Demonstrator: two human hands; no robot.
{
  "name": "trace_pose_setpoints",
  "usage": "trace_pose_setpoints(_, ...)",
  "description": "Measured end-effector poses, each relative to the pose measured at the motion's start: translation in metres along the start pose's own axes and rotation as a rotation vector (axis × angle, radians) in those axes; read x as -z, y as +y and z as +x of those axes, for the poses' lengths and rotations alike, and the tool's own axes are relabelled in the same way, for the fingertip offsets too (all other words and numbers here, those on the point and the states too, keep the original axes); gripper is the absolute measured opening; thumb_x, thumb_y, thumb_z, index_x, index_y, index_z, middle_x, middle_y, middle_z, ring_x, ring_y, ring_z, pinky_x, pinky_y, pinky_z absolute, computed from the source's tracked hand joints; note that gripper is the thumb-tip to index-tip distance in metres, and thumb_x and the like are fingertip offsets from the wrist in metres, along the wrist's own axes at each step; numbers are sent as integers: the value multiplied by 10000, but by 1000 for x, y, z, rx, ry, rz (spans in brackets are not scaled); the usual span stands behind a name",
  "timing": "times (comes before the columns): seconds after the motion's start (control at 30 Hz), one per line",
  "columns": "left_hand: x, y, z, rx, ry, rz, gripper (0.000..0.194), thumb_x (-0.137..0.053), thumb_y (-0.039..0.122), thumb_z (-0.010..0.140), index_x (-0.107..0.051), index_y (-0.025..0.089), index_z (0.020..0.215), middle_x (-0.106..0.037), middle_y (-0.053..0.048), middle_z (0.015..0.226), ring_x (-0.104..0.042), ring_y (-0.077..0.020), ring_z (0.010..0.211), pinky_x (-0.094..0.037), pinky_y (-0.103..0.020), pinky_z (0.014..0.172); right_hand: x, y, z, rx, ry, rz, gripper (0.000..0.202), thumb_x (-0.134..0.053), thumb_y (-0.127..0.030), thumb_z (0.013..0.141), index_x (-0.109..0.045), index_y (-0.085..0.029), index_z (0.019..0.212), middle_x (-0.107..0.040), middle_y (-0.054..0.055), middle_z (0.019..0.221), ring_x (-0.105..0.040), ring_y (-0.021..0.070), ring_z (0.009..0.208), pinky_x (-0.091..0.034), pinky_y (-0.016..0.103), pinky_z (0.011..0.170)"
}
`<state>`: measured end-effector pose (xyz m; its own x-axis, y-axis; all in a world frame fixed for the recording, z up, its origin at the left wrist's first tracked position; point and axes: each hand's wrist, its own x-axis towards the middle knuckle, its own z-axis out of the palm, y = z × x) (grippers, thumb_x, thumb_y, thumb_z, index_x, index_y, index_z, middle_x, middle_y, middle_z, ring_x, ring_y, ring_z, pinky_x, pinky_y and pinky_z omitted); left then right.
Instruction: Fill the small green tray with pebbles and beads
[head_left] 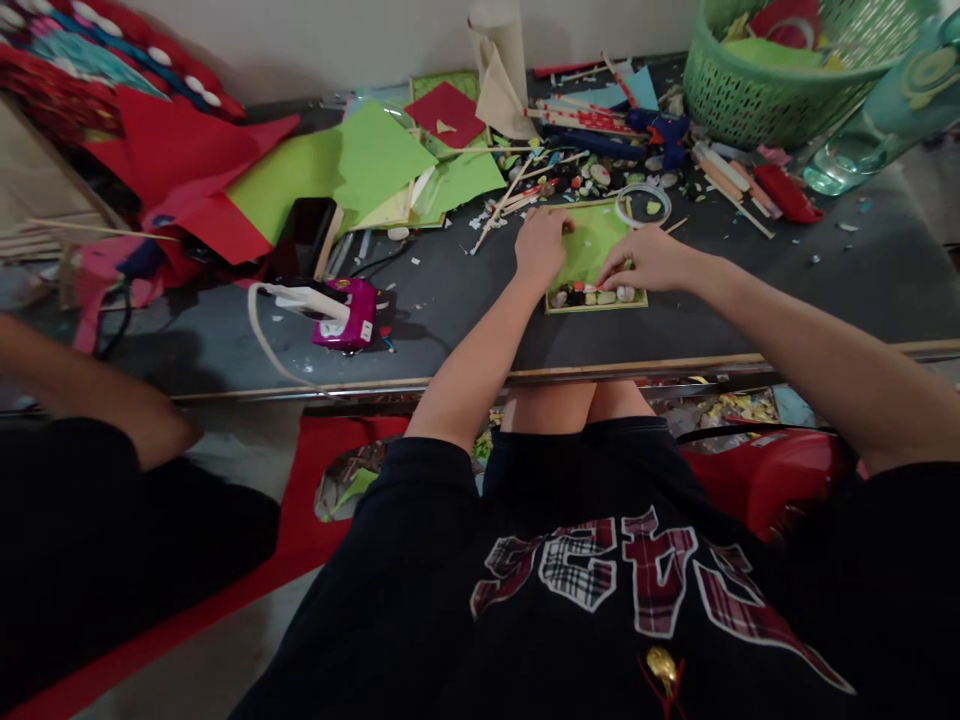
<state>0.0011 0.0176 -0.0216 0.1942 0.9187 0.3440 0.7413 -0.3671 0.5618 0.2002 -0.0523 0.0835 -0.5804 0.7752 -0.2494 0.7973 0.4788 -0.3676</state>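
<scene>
Right fingers (628, 258) loosely curled; at pebbles (591, 298)

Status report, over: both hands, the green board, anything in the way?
Left hand over green board's left edge. Right hand at the pebbles lining its near edge; grip unclear. Tape roll crowding its far right corner.

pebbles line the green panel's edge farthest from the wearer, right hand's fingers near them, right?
Not farthest: the head view shows the pebbles along the edge of the green panel nearest the wearer, with fingers of the right hand near them.
</scene>
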Motion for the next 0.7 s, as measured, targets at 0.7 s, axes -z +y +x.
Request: trace_pose_setpoints(0.7,-9,-10,3,-62,84,-18,254,-468,365,981,-683,269,886,-693,-101,995,-624,-293,1133,-538,-474,997,21,-16,56,-563,-338,184,185,-880,-223,744,-774,-75,780,-778,41,830,-751,198,973,-589,315,889)
